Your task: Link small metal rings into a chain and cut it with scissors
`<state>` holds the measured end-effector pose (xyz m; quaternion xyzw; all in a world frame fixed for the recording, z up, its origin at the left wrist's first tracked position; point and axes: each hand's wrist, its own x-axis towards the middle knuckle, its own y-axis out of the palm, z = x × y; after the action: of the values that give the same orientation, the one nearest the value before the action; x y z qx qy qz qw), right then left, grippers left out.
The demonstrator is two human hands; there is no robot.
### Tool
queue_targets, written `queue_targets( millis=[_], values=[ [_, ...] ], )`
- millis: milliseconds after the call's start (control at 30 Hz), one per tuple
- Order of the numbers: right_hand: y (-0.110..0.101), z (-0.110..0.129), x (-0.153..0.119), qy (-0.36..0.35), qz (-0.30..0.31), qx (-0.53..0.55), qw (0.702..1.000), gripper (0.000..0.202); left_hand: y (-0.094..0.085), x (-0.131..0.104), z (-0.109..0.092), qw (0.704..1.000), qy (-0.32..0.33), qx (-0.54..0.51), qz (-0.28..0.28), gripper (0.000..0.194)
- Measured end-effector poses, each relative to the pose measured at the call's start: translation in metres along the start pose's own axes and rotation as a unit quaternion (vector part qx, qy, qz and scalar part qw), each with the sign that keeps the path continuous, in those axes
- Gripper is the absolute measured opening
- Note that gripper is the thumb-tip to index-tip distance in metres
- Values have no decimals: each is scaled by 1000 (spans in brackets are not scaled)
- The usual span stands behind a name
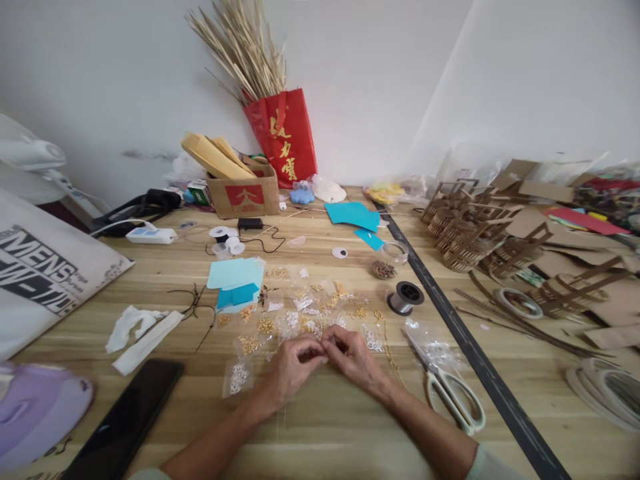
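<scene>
Left hand and right hand angled inward.
Both grips are pinched narrow near bead packets; anything held cannot be discerned.

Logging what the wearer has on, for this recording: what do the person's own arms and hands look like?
The left hand and right hand are bare, without gloves, and no watch or bracelet shows. The forearms are uncovered; pale grey-green sleeves appear at the picture's bottom edge.

You are at a craft worktable, in a workshop or craft corner: small bags of beads fill the centre, a wire spool and scissors sit right of them, woven baskets upper right.
</scene>
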<state>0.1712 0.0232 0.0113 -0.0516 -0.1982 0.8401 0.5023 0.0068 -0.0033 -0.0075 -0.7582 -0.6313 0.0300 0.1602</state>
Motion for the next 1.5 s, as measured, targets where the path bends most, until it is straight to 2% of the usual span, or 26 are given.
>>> queue_targets(
  millis=[233, 433, 633, 867, 967, 1100, 1400, 1500],
  values=[
    [0, 4, -2, -32, 7, -49, 998, 17, 0, -2, 0, 994, 56, 91, 1, 11],
    [3, 6, -2, -16, -7, -28, 999, 18, 1, -3, 2, 988, 74, 134, -13, 15],
    [4, 0, -1, 4, -19, 6, 1000, 16, 2, -1, -3, 992, 63, 100, -53, 14],
    [4, -1, -1, -25, -51, -5, 998, 15, 2, 2, 0, 992, 57, 67, -86, 11],
    [3, 1, -1, -48, -48, -56, 996, 3, 1, 2, 2, 992, 51, 63, -92, 11],
    [2, 2, 0, -76, -46, -105, 991, 10, 0, 1, 3, 992, 57, 61, -96, 11],
    [-1, -2, 0, -96, -31, -110, 989, 11, -2, 2, 1, 990, 79, 41, -114, 8],
    [-1, -1, 0, -109, -14, -118, 987, 12, -3, 3, 2, 991, 78, 48, -100, 9]
  ],
)
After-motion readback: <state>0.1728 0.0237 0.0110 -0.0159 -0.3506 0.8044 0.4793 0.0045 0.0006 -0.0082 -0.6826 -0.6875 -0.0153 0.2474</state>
